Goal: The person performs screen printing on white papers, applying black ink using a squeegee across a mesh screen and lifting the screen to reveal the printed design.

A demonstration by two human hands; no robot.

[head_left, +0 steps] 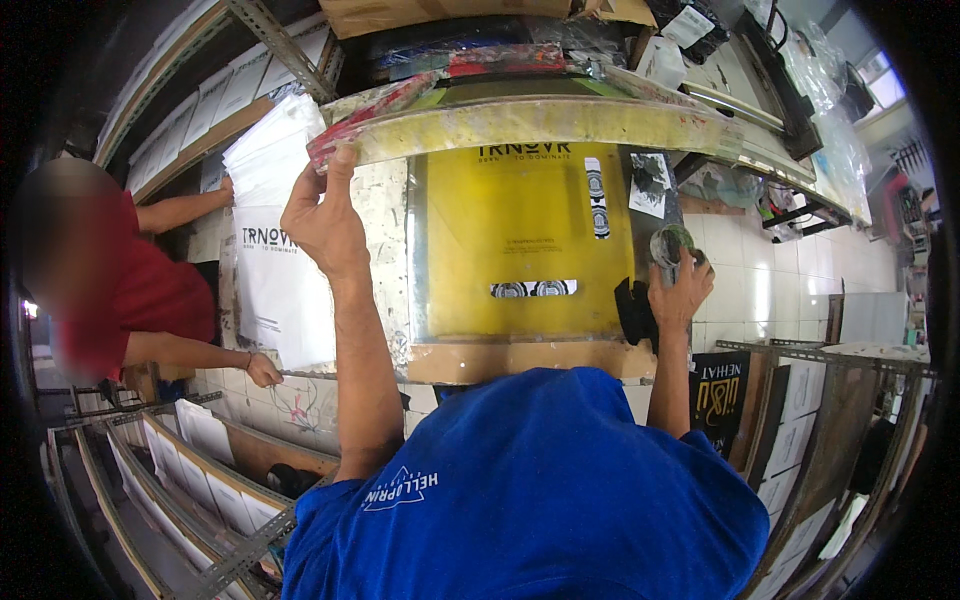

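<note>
My left hand [328, 215] is closed round the near left corner of a raised screen-printing frame [540, 128], thumb up against its ink-stained bar. Below the frame lies a yellow panel [520, 215] with dark printing, carrying two black-and-white strips, one upright [597, 198] and one lying crosswise [533, 289]. To the right, my right hand [682, 288] grips a roll of tape [670, 243], its ring greyish and stained, at the table's right edge. Beside that wrist is a black piece [636, 312] whose kind I cannot make out.
At the left, a person in a red shirt [160, 285] has one hand at a stack of white printed bags [285, 270]. Drying racks [215, 470] fill the lower left, with more racks [800, 420] at the lower right. A small dark-printed sheet [650, 185] lies near the tape.
</note>
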